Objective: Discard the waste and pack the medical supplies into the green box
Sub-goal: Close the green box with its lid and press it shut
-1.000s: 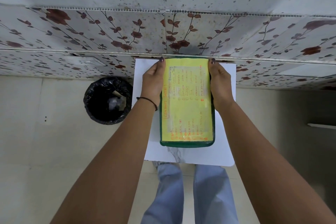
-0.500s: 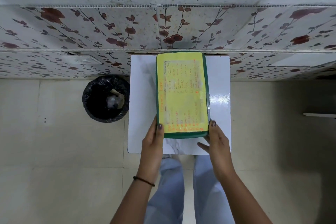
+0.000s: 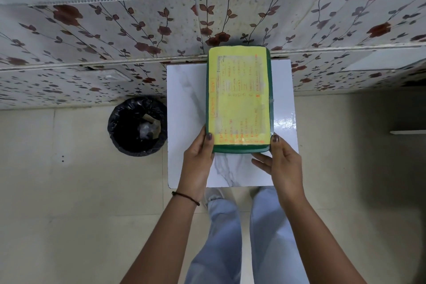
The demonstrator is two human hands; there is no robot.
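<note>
The green box (image 3: pixel 239 148) is closed, with a yellow handwritten label covering its lid, and sits on the small white marble-look table (image 3: pixel 184 108). My left hand (image 3: pixel 198 159) grips the box's near-left corner, thumb on the lid. At the near-right corner my right hand (image 3: pixel 280 161) holds the box, thumb on top and fingers spread under the front edge. No loose supplies are visible on the table.
A round bin (image 3: pixel 138 125) lined with a black bag stands on the floor left of the table, with crumpled waste inside. A floral-tiled wall rises right behind the table. My legs in light jeans are below the table's near edge.
Both hands slid from the box's far corners back to its near corners. The view has shifted slightly, and the box still lies closed on the table.
</note>
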